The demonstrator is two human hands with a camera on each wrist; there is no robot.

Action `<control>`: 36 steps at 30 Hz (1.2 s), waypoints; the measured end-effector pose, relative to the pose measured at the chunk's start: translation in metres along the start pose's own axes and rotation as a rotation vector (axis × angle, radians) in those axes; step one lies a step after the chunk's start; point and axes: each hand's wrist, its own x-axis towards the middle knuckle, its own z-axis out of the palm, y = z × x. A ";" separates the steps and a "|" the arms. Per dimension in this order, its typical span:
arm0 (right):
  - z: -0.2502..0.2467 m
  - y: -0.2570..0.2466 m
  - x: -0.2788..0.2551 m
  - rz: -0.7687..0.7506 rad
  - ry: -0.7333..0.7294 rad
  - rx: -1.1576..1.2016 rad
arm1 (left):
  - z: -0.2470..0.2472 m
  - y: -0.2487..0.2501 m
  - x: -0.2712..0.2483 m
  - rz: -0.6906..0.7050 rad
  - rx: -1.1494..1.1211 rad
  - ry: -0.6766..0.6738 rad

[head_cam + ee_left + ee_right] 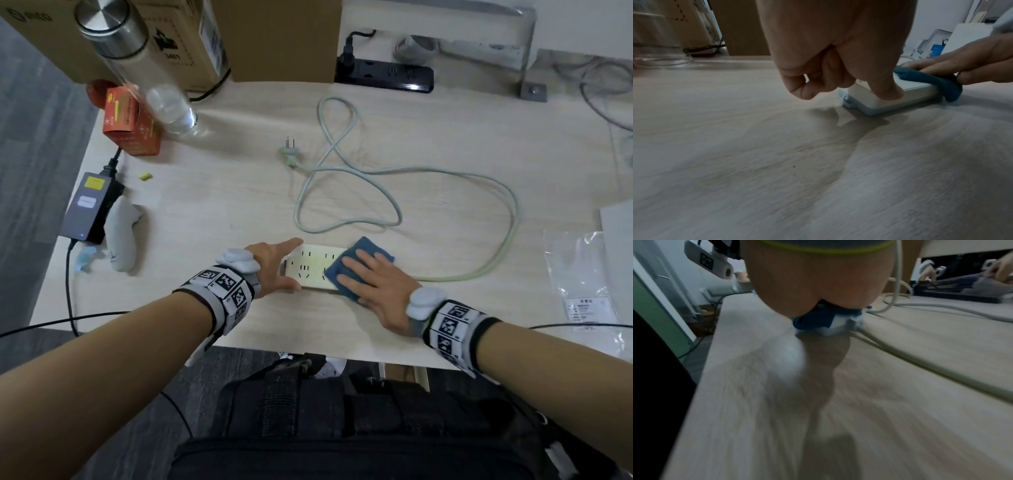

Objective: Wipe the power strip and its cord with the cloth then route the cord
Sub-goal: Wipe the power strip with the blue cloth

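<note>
A white power strip [310,269] lies flat near the table's front edge. My left hand [291,263] grips its left end, index finger along the far side and thumb on the near side; the left wrist view shows the thumb [885,91] pressed against the strip [916,88]. My right hand [370,274] lies flat, fingers straight, pressing a folded blue cloth [342,274] onto the strip's right half. The cloth [812,321] hangs over the strip's near edge. The pale cord [394,168] leaves the strip's right end, loops over the table and ends in a plug [289,150].
At the back stand a black power strip [394,73] and cardboard boxes [274,37]. At the left are a clear bottle [137,61], an orange box [130,123], a power adapter [90,205] and a white controller [121,236]. A plastic bag [582,284] lies right.
</note>
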 end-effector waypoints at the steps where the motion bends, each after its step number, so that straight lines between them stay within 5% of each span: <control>1: 0.003 -0.008 0.015 -0.020 0.017 -0.012 | 0.000 -0.001 0.001 -0.001 0.007 0.000; 7: 0.009 -0.039 0.069 -0.010 -0.033 0.001 | -0.002 0.002 0.000 0.001 -0.012 -0.013; 16: -0.005 0.029 -0.025 -0.002 -0.033 -0.044 | -0.004 0.002 -0.003 0.004 0.006 0.002; 27: 0.002 -0.056 0.081 0.076 0.009 0.106 | -0.002 0.002 0.000 0.015 -0.068 -0.012; 36: -0.008 0.008 -0.034 0.097 0.206 0.074 | -0.003 0.003 -0.003 -0.011 0.131 -0.008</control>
